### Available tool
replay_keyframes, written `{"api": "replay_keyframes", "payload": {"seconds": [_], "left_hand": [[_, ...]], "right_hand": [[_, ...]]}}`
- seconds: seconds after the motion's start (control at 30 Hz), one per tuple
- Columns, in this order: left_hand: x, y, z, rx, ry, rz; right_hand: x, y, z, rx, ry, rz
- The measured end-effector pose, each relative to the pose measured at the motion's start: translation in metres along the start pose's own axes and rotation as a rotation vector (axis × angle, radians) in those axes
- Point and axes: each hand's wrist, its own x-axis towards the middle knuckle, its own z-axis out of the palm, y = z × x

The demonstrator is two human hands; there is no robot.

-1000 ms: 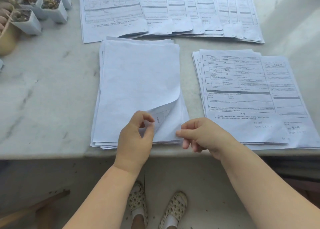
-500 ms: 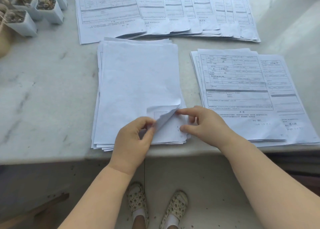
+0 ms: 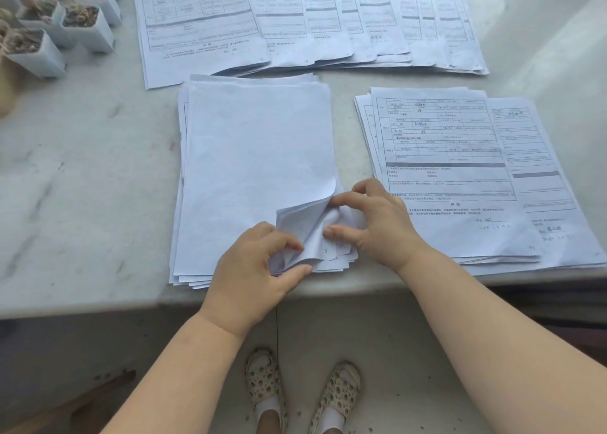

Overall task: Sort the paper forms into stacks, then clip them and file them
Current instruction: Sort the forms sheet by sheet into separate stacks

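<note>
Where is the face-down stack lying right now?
In the head view, the face-down stack lies mid-table at the near edge, left of a face-up stack; both hands' fingers work its near right corner.

A pale grey-white marble counter (image 3: pixel 82 177) with faint darker veining fills the upper two-thirds of the frame, its rounded front edge running across just below the middle. In the upper left corner stand small white square plastic pots (image 3: pixel 82 23) holding tiny cacti — set close together in a cluster. Soft daylight brightens the upper right, where the stone looks washed out. Below the counter edge lies a light speckled concrete floor (image 3: pixel 394 351); at the lower left it shows a brownish stain — the area there sits in shadow.
</note>
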Motion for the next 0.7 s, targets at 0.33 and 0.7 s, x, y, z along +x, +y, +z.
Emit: {"api": "replay_keyframes", "payload": {"seconds": [0.33, 0.7], "left_hand": [[0.002, 0.005, 0.006, -0.205, 0.131, -0.156], [0.000, 0.000, 0.007, -0.273, 0.177, -0.125]], "right_hand": [[-0.015, -0.019, -0.029, 0.635, -0.168, 0.426], [-0.008, -0.015, -0.018, 0.647, -0.297, 0.567]]}}
